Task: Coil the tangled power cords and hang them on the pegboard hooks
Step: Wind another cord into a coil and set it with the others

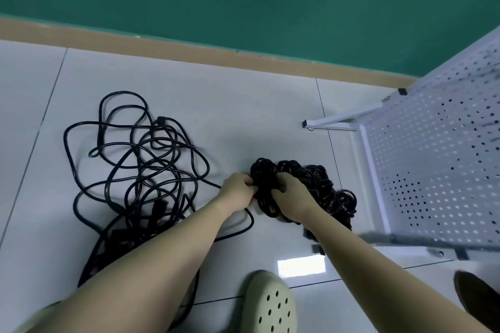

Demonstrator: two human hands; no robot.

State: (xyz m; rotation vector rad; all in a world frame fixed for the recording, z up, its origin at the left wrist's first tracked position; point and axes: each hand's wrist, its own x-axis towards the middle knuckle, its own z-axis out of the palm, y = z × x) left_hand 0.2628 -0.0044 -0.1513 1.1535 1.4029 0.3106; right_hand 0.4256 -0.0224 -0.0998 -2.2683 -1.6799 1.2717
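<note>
Left hand: the left hand (238, 189) has its fingers curled, pinching the black cord at the near-left edge of the coiled bundle.
Right hand: the right hand (290, 197) grips the tight black coiled bundle of power cord (266, 184) from its right side, fingers wrapped into the loops.
Coiled bundle: it sits between the two hands, low over the pale tiled floor (243, 105); whether it rests on the floor I cannot tell.
Finished coils: more dark wound cord (335, 197) lies just beyond and to the right of the right hand.
Loose tangle: a sprawling heap of black power cords (140, 165) lies on the floor to the left of the left hand, with one strand running from it into the bundle.
Step in hand: likely securing the coil before hanging it.
Risk, unwinding: if either grip loosens, the springy loops may spill open and the coil would need rewinding.
Risk, snagging: the trailing strand seems to lead back into the tangle; lifting the bundle could drag the heap and tighten its knots.
Pegboard: the white perforated metal pegboard on its stand (433, 170) is to the right of the right hand; no hooks are clearly seen on it.
In the way: the stand's white foot bar (338, 121) lies beyond the right hand, and a cream perforated clog (270, 305) sits nearer than both hands.
</note>
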